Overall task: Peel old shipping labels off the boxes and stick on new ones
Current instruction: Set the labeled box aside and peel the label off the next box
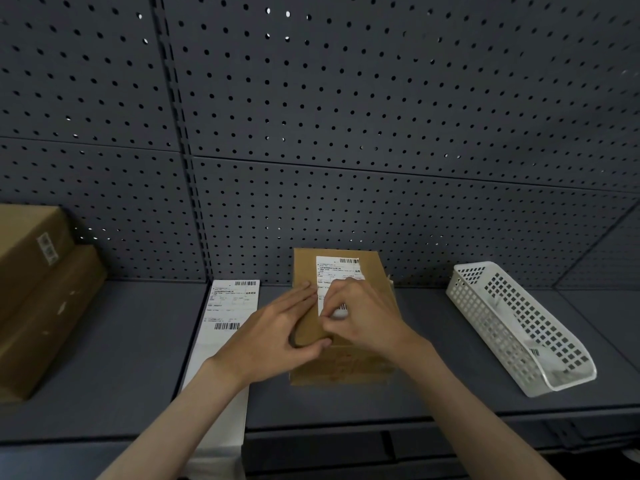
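Your box sits on the grey shelf before the pegboard, between the strip of new labels and the white basket. Your left hand lies flat-fingered on its top, thumb hooked on the near edge, bracing it. Your right hand pinches the lower edge of the old label. Pull too steeply and, I judge, the paper tears or strips cardboard; ease the brace and the box slides. Both labels show barcodes and small print, too blurred to read.
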`<state>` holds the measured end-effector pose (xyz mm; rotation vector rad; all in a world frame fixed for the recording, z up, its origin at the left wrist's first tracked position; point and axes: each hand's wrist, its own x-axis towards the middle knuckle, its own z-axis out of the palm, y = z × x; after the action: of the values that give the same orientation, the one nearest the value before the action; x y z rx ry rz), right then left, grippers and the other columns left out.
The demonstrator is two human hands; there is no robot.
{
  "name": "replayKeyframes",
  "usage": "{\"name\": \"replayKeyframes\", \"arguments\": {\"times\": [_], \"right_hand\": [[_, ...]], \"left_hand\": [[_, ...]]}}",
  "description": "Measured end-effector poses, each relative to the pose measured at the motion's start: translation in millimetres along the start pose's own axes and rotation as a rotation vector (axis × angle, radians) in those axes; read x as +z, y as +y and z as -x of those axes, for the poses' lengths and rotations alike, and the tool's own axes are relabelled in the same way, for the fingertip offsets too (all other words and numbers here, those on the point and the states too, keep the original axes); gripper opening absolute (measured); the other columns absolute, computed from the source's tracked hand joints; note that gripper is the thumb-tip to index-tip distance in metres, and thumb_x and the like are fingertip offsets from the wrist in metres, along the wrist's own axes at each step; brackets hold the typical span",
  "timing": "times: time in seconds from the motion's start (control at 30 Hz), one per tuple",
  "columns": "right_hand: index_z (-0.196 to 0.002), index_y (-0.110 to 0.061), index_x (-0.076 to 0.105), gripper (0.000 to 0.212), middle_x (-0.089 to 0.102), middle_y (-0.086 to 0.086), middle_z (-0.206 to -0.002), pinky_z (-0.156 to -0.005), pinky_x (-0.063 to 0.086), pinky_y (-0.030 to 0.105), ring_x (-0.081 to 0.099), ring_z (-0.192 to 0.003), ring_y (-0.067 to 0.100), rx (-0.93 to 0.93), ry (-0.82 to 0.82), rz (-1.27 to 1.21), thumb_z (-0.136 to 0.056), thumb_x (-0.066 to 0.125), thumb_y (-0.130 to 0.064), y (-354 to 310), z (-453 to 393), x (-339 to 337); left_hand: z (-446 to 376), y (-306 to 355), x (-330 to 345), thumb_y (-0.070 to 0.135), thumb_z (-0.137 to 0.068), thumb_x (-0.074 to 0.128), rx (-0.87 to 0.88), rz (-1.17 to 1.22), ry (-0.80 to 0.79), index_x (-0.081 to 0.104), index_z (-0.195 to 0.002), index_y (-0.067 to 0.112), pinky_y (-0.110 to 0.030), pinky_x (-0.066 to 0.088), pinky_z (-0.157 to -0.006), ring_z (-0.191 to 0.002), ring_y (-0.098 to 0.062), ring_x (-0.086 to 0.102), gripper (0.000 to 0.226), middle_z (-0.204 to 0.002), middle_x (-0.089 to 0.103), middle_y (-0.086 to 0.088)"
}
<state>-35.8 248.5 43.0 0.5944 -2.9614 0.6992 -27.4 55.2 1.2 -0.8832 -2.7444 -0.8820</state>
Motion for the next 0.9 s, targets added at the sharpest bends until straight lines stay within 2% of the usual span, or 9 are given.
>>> {"name": "replayKeyframes", "arguments": {"times": [0.1,0.2,0.27,0.37,0.63,0.77,0.9], "right_hand": [[-0.079,-0.023,0.079,0.008,0.07,-0.013,-0.095,-0.071,0.049,0.03,0.061,-0.09,0.008,0.006,0.034,0.02,-0.076,0.072,-0.022,-1.3,0.8,1.9],[-0.074,-0.021,0.078,0.01,0.072,-0.01,-0.087,-0.07,0.053,0.035,0.064,-0.082,0.011,0.017,0.131,0.059,-0.076,0.069,-0.022,0.1,0.8,5.2],[-0.072,-0.022,0.078,0.01,0.073,-0.01,-0.083,-0.072,0.054,0.036,0.064,-0.08,0.009,0.041,0.152,-0.003,-0.074,0.068,-0.024,2.9,1.0,4.8],[-0.075,-0.026,0.079,0.012,0.072,-0.016,-0.086,-0.076,0.054,0.036,0.063,-0.084,0.004,0.017,0.082,-0.05,-0.07,0.069,-0.03,3.4,2.2,2.3],[-0.082,-0.026,0.08,0.009,0.068,-0.015,-0.098,-0.08,0.053,0.039,0.06,-0.095,0.009,-0.003,0.008,0.019,-0.08,0.071,-0.026,3.3,0.1,2.6],[-0.082,-0.025,0.08,0.009,0.069,-0.013,-0.097,-0.076,0.052,0.037,0.061,-0.093,0.01,0.001,0.018,0.015,-0.081,0.071,-0.025,2.4,0.1,2.1],[-0.079,-0.022,0.079,0.011,0.071,-0.01,-0.09,-0.067,0.051,0.033,0.064,-0.084,0.013,0.0,0.137,0.102,-0.081,0.069,-0.023,1.5,0.1,5.9]], "left_hand": [[-0.3,0.4,-0.4,0.068,-0.085,0.059,0.0,0.007,0.001,0.034,-0.155,0.023,-0.006,0.007,-0.115,-0.144,0.016,0.004,0.086,-0.159,0.019,0.023],[-0.6,1.1,-0.8,0.068,-0.085,0.06,0.001,0.007,0.01,0.033,-0.154,0.025,-0.004,0.005,-0.113,-0.144,0.017,0.004,0.085,-0.156,0.016,0.027],[-0.4,1.2,-0.6,0.068,-0.085,0.06,-0.003,0.013,0.011,0.033,-0.154,0.026,-0.005,0.006,-0.114,-0.144,0.018,0.003,0.085,-0.156,0.015,0.027],[0.1,0.2,-0.3,0.067,-0.085,0.06,-0.003,0.021,0.011,0.034,-0.154,0.026,-0.011,0.011,-0.118,-0.144,0.017,0.004,0.085,-0.156,0.016,0.027],[0.2,-2.7,1.6,0.068,-0.085,0.06,0.002,0.015,0.004,0.034,-0.154,0.024,-0.005,0.006,-0.113,-0.144,0.017,0.004,0.086,-0.159,0.019,0.024],[0.1,-2.9,1.8,0.068,-0.085,0.06,0.003,0.007,0.006,0.034,-0.155,0.025,-0.004,0.006,-0.112,-0.144,0.018,0.004,0.086,-0.158,0.018,0.026],[-0.2,-2.2,1.8,0.067,-0.085,0.061,0.016,0.006,0.011,0.033,-0.154,0.027,-0.004,0.006,-0.112,-0.143,0.019,0.004,0.085,-0.156,0.015,0.029]]}}
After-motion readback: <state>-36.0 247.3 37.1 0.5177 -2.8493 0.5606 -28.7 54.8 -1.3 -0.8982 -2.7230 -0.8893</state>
